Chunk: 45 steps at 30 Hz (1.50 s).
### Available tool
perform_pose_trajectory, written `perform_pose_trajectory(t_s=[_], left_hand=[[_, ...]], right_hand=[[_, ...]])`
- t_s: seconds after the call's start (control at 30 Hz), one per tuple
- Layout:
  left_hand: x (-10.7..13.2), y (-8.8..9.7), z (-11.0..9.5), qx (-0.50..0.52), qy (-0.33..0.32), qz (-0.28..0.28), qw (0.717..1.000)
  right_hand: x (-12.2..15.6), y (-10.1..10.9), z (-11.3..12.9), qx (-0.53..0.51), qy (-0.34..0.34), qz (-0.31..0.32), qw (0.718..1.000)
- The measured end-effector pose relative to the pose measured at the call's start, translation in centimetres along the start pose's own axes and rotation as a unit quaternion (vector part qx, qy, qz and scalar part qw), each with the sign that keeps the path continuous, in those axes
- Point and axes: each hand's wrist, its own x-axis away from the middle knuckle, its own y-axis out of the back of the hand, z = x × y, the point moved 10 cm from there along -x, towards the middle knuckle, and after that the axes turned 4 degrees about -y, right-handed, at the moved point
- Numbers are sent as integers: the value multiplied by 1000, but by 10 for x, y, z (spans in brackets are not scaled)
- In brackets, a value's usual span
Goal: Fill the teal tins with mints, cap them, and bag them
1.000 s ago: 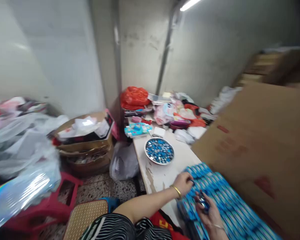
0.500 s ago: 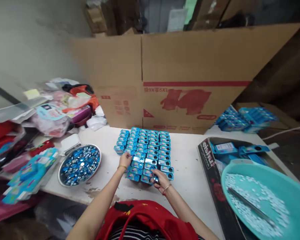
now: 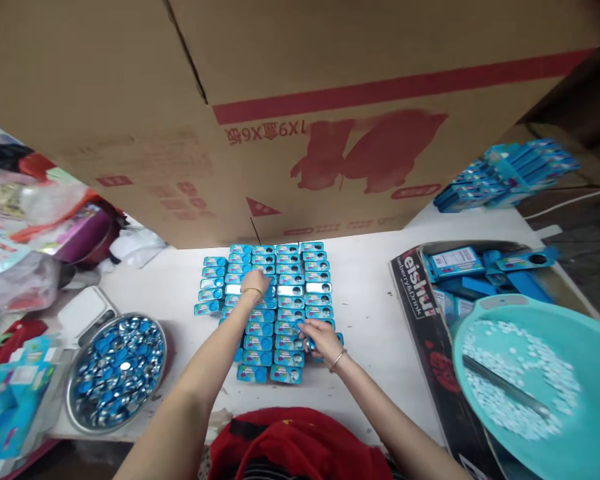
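Observation:
Several rows of small blue tins (image 3: 293, 300) lie in a grid on the white table (image 3: 370, 313). My left hand (image 3: 256, 281) reaches into the grid's far left part, fingers curled down onto a tin; whether they grip it I cannot tell. My right hand (image 3: 321, 333) rests on the near right part of the grid. Its fingers are pinched together at a small blue piece (image 3: 300, 325) over one tin.
A large cardboard sheet (image 3: 290, 100) stands behind the tins. A metal bowl of blue pieces (image 3: 115, 370) sits at the left. At the right are a black box of blue packs (image 3: 425, 300), a teal basin of white bits (image 3: 530, 380) and stacked blue packs (image 3: 505, 173).
The view swung right from the room's corner to the table, then closer. My left hand moved further into the grid; my right hand shifted from the near edge onto the tins.

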Motion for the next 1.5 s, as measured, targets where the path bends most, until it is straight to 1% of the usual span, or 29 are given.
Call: perform_pose_trajectory(t_s=[0.17, 0.23, 0.3, 0.4, 0.5, 0.57, 0.63, 0.7, 0.77, 0.83, 0.93, 1.0, 1.07, 1.13, 1.27, 1.37, 1.43, 1.5], left_hand=[[-26, -10, -2, -59, 8, 67, 996], [-31, -13, -2, -74, 13, 77, 994], [-30, -11, -4, -81, 10, 76, 994], [-17, -5, -12, -70, -15, 59, 996], [11, -2, -26, -21, -78, 47, 996], [32, -8, -39, 52, -136, 69, 987], [48, -16, -51, 137, -181, 102, 969], [50, -19, -56, 191, -192, 112, 956], [37, -13, -51, 188, -169, 83, 964], [15, -2, -41, 166, -134, 39, 976], [-19, 14, -28, 101, -85, -14, 991], [-33, 19, -26, 53, -68, -27, 996], [-40, 18, -28, 10, -61, -23, 998], [-42, 15, -29, -27, -52, -5, 998], [-49, 6, -23, -92, -16, 61, 994], [-60, 4, -18, -126, 12, 100, 987], [-65, 7, -19, -141, 19, 105, 984], [-62, 13, -22, -148, 13, 93, 984]], right_hand=[[-17, -6, 2, 36, -25, -7, 999], [-24, -8, 4, 32, -31, -10, 999], [-31, -9, 8, 22, -32, -14, 999], [-41, -10, 16, 9, -24, -24, 999], [-49, -10, 24, -7, -17, -31, 999], [-52, -11, 28, -15, -12, -29, 999], [-54, -16, 32, -21, -7, -15, 1000], [-55, -24, 38, -35, -4, 11, 999], [-56, -32, 45, -62, -2, 47, 997], [-57, -38, 51, -98, -3, 81, 992], [-59, -43, 58, -152, -10, 122, 981], [-61, -44, 58, -171, -17, 140, 975], [-63, -44, 58, -176, -17, 152, 972], [-64, -45, 59, -181, -12, 160, 970], [-68, -49, 58, -193, -13, 166, 967], [-72, -53, 56, -202, -27, 163, 965], [-74, -56, 54, -205, -37, 162, 965], [-75, -58, 52, -203, -49, 161, 964]])
